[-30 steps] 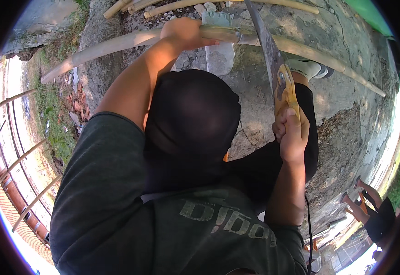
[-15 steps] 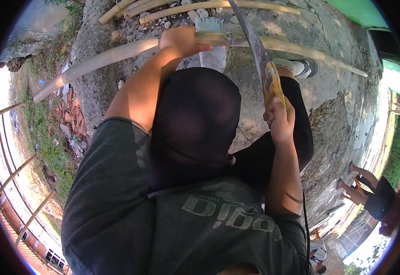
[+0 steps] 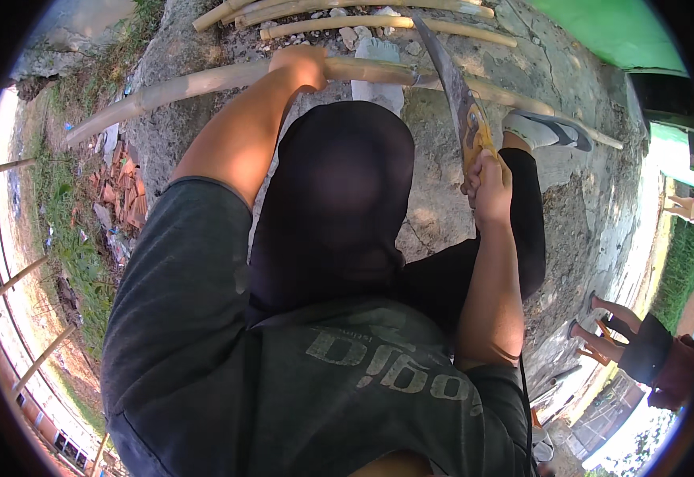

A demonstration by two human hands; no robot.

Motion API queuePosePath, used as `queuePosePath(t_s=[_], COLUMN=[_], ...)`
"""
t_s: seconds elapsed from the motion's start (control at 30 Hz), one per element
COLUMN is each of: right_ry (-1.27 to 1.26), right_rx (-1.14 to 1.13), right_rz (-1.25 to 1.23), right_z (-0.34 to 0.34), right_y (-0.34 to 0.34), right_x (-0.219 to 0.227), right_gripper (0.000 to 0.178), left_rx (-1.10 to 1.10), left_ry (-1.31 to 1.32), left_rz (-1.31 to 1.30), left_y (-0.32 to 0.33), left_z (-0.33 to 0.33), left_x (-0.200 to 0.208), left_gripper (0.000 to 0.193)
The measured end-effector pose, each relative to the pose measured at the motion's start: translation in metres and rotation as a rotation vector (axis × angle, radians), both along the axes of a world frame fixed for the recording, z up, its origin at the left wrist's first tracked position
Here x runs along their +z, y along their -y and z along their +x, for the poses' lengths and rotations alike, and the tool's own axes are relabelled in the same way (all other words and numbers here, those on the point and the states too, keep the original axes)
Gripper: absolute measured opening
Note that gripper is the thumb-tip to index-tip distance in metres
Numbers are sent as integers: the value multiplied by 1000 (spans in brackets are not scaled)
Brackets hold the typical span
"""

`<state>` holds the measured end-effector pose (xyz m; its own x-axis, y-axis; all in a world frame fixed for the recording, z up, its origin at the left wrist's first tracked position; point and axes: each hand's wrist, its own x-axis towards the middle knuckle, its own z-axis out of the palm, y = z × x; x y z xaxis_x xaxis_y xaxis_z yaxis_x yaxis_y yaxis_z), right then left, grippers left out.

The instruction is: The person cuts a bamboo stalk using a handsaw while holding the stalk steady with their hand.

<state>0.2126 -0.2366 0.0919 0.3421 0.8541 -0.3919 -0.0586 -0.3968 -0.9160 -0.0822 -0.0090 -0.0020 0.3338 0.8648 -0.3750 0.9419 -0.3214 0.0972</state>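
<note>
My left hand [image 3: 299, 68] wraps over a long pale bamboo pole [image 3: 173, 87] that stretches crosswise in front of me. Its thumb is out of sight. In my right hand [image 3: 490, 184] is the yellow handle [image 3: 474, 135] of a handsaw, gripped with closed fingers. The dark, tapering saw blade [image 3: 444, 73] points away from me and crosses the pole to the right of my left hand, near a node. Whether the teeth have entered the bamboo I cannot tell. Beneath the pole, between my left hand and the blade, lies a pale flat slab [image 3: 378, 97].
More bamboo poles [image 3: 347, 25] lie beyond, among small stones. My right foot in a sandal [image 3: 561, 131] rests near the pole's thin end. Broken red tiles [image 3: 124, 191] and weeds [image 3: 77, 254] are at left. Another person [image 3: 641, 346] is at the far right.
My right hand has moved forward with the saw, toward the pole. My left thumb, stretched along the pole before, is now hidden. The sandalled foot appears farther right.
</note>
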Motion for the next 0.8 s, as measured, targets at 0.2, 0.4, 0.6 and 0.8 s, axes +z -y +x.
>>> queuePosePath(t_s=[0.2, 0.4, 0.6, 0.8], right_ry=[-53, -63, -178, -91], right_rx=[-74, 25, 2, 45], right_rz=[10, 23, 31, 80], right_z=[0, 8, 9, 11], right_y=[3, 4, 17, 21], right_x=[-4, 0, 10, -2], right_gripper=[30, 25, 30, 32], left_rx=[31, 37, 15, 34], left_ry=[1, 4, -37, 14], left_rz=[-3, 42, 44, 157], left_y=[10, 13, 2, 10], left_z=[11, 13, 11, 15], left_x=[11, 10, -7, -10], left_gripper=[41, 46, 55, 53])
